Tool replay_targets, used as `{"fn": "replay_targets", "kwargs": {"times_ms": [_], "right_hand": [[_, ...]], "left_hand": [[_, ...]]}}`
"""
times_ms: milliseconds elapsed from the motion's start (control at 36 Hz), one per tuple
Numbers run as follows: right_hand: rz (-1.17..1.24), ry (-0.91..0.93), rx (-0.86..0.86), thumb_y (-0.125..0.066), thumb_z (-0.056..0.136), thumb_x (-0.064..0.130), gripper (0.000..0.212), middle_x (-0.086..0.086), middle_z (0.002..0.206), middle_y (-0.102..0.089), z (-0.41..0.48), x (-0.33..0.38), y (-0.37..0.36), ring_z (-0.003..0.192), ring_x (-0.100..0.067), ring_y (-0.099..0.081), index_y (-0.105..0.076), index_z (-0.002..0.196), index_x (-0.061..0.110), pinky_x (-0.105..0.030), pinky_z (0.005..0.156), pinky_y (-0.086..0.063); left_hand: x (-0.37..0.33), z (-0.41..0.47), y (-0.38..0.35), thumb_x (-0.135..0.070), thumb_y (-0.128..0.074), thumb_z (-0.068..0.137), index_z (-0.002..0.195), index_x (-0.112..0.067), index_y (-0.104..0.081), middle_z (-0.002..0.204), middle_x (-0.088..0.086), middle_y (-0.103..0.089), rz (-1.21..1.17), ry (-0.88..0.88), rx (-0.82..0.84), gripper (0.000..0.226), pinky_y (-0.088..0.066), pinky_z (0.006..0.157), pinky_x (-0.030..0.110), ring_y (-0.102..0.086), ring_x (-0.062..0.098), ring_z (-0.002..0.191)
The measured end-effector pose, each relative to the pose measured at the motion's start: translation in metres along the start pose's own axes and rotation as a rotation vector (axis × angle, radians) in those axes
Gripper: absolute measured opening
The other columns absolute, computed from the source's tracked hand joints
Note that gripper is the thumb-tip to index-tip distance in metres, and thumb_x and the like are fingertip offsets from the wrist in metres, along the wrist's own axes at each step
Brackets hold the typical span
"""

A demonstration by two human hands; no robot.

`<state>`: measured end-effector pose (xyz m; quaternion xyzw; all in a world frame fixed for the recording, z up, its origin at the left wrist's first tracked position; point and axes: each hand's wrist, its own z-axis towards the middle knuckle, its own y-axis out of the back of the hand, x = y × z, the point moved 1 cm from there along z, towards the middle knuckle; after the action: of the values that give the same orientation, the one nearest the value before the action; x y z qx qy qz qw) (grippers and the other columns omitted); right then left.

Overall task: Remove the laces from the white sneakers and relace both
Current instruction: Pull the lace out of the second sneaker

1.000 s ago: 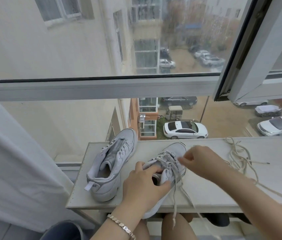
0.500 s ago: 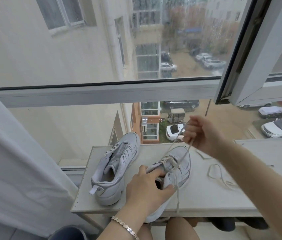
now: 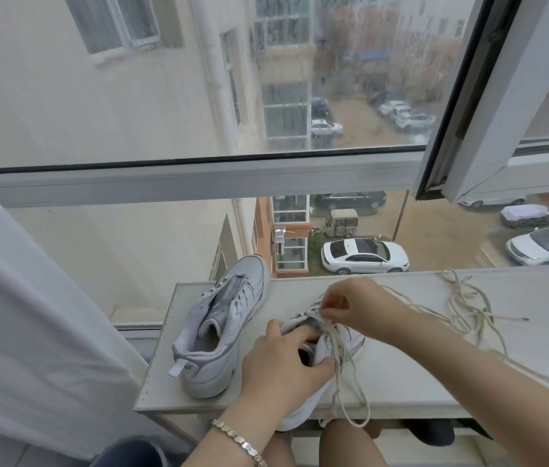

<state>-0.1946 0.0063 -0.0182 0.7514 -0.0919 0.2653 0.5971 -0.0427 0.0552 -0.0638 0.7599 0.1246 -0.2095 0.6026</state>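
Laced sneaker [image 3: 325, 348], white with smooth stitched panels and a grey tongue, lies toe-away at the near edge of a pale laminate board [image 3: 408, 382]. Its rounded heel juts over that edge above the person's bare knees. The left hand [image 3: 280, 369] grips it at the collar, with thumb and fingers curled round the opening. The right hand [image 3: 357, 308] is up at the eyelets, thumb and forefinger pressed together on the lace [image 3: 337, 365]. That lace is a cream, round, slightly fuzzy cord, and its slack falls in loops over the shoe's side and past the board's edge.

Just left, touching or nearly so, the bare sneaker [image 3: 219, 332] lies with no lace. Its eyelets are empty and its tongue is a shiny silver-grey. A white pull tab sits at the heel beside a small logo patch too small to read.

A loose lace [image 3: 462, 308] of the same cord lies tangled on the board to the right, one tipped end pointing outward.

A metal link bracelet [image 3: 239, 439] circles the left wrist. White curtain fabric [image 3: 30, 332] hangs at left. Beyond the grey window frame [image 3: 199, 180], a white car [image 3: 364, 256] is parked below.
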Motion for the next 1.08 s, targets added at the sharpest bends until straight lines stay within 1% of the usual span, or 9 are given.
{"fn": "replay_targets", "kwargs": {"times_ms": [83,250,417,528,639,806,917,1000,1083], "right_hand": [[0.054,0.022,-0.044,-0.063,0.085,0.015,0.012,0.001,0.089,-0.070,0.007,-0.004,-0.012,0.074,-0.008,-0.056,-0.071,0.093,0.013,-0.009,0.064,-0.041],[0.062,0.032,-0.064,-0.063,0.081,0.014,0.009,0.003,0.076,-0.065,0.015,-0.003,-0.021,0.070,-0.009,-0.057,-0.071,0.085,0.013,-0.025,0.071,-0.051],[0.022,0.085,-0.134,-0.064,0.075,0.010,0.006,0.006,0.070,-0.058,0.013,-0.006,-0.020,0.068,-0.010,-0.054,-0.070,0.076,0.011,-0.018,0.064,-0.044],[0.003,0.011,-0.217,-0.063,0.074,0.015,0.021,0.006,0.068,-0.051,0.011,-0.011,-0.030,0.066,-0.012,-0.047,-0.048,0.061,0.022,-0.016,0.054,-0.031],[0.032,-0.029,-0.383,-0.055,0.075,0.007,0.020,0.006,0.066,-0.046,0.012,-0.014,-0.045,0.063,-0.017,-0.042,-0.040,0.069,0.020,-0.024,0.053,-0.027],[0.564,-0.482,-0.688,-0.050,0.073,-0.007,0.028,-0.004,0.068,-0.066,0.016,-0.040,-0.021,0.069,-0.018,-0.061,-0.070,0.082,0.011,-0.015,0.062,-0.043],[0.972,-0.565,-0.366,-0.037,0.080,-0.015,0.035,-0.008,0.050,-0.055,0.018,-0.044,0.002,0.046,-0.016,-0.053,-0.064,0.064,0.002,-0.017,0.038,-0.046],[1.224,-0.502,-0.095,-0.027,0.080,-0.014,0.035,-0.009,0.045,-0.049,0.015,-0.031,0.006,0.048,-0.020,-0.057,-0.053,0.062,0.002,-0.024,0.044,-0.051],[1.464,-0.431,-0.002,-0.035,0.069,0.000,0.017,-0.005,0.042,-0.037,0.011,-0.028,0.016,0.050,-0.022,-0.052,-0.044,0.057,0.008,-0.029,0.054,-0.053]], "left_hand": [[0.000,0.000,0.000,-0.064,-0.049,0.074,0.114,-0.051,-0.045,0.107,-0.012,-0.036,0.004,-0.001,0.004,0.042,-0.036,0.071,0.025,-0.048,0.014,0.102],[-0.001,0.001,-0.001,-0.064,-0.050,0.075,0.110,-0.046,-0.050,0.111,-0.010,-0.037,0.024,0.003,0.006,0.040,-0.041,0.075,0.025,-0.048,0.015,0.102],[-0.001,0.001,0.000,-0.063,-0.049,0.074,0.111,-0.046,-0.048,0.113,-0.010,-0.037,0.030,-0.005,0.017,0.041,-0.039,0.073,0.026,-0.048,0.017,0.101],[-0.001,0.002,-0.001,-0.063,-0.049,0.073,0.109,-0.046,-0.049,0.113,-0.013,-0.037,0.011,-0.023,0.023,0.039,-0.039,0.074,0.026,-0.048,0.015,0.100],[0.001,0.002,-0.002,-0.063,-0.050,0.073,0.110,-0.047,-0.048,0.108,-0.017,-0.038,-0.007,-0.045,0.019,0.040,-0.039,0.072,0.026,-0.048,0.013,0.099],[0.004,0.002,-0.002,-0.064,-0.050,0.071,0.115,-0.052,-0.045,0.104,-0.020,-0.036,-0.034,-0.073,0.031,0.046,-0.040,0.074,0.025,-0.047,0.009,0.099],[0.003,0.005,0.000,-0.064,-0.050,0.071,0.110,-0.051,-0.046,0.102,-0.020,-0.037,-0.035,-0.080,0.034,0.042,-0.038,0.070,0.024,-0.049,0.009,0.096],[0.002,0.006,0.000,-0.064,-0.049,0.070,0.104,-0.051,-0.044,0.100,-0.019,-0.036,-0.033,-0.074,0.048,0.037,-0.037,0.068,0.025,-0.050,0.010,0.092],[0.003,0.005,0.000,-0.065,-0.048,0.070,0.104,-0.049,-0.046,0.100,-0.019,-0.036,-0.014,-0.080,0.052,0.038,-0.035,0.065,0.024,-0.049,0.011,0.092]]}}
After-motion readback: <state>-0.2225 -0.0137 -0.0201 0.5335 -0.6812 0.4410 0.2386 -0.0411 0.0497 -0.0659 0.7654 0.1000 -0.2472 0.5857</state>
